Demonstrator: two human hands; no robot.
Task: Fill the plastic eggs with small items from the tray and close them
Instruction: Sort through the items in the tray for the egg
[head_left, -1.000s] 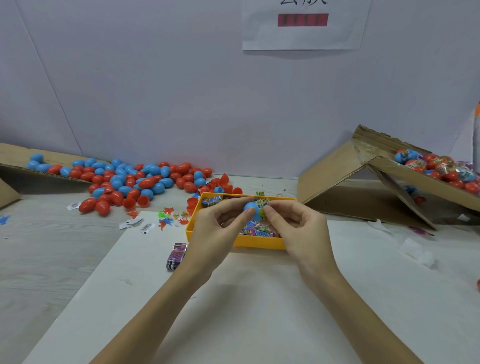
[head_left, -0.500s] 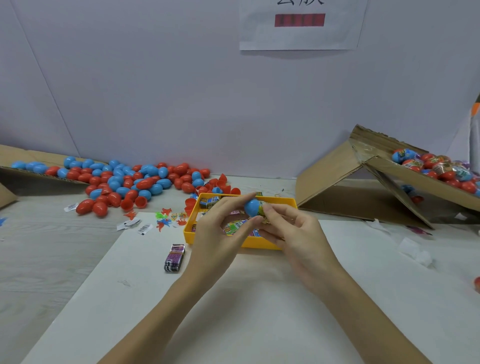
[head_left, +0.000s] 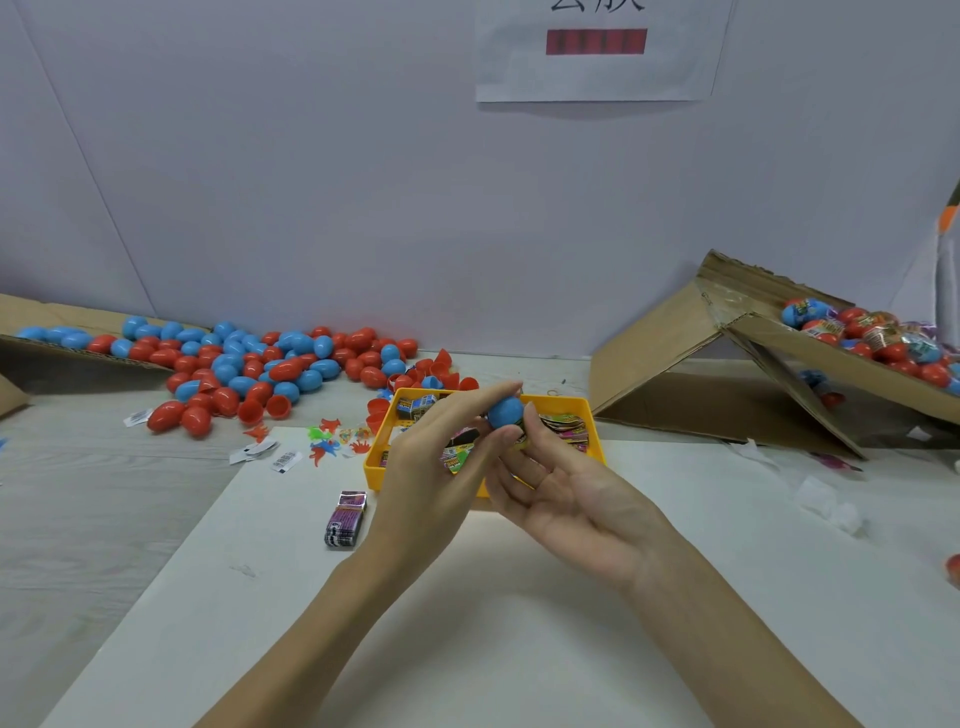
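Your two hands hold one blue egg half over the yellow tray.

Your left hand (head_left: 441, 457) pinches the blue egg half (head_left: 505, 412) from the left above the yellow tray (head_left: 582, 404), rounded end up, axis probably near upright. Your right hand (head_left: 566, 493), now turned palm-up and more open than before, pinches it with curled fingertips.

Pale table (head_left: 93, 525), white sheet (head_left: 467, 623) spread across near half. Yellow tray (head_left: 382, 452) at centre. Loose red and blue eggs (head_left: 249, 369) heaped at 10 o'clock. Cardboard ramp (head_left: 670, 353) at 2 o'clock. Purple packet (head_left: 346, 518) on sheet, at 8 o'clock from tray.
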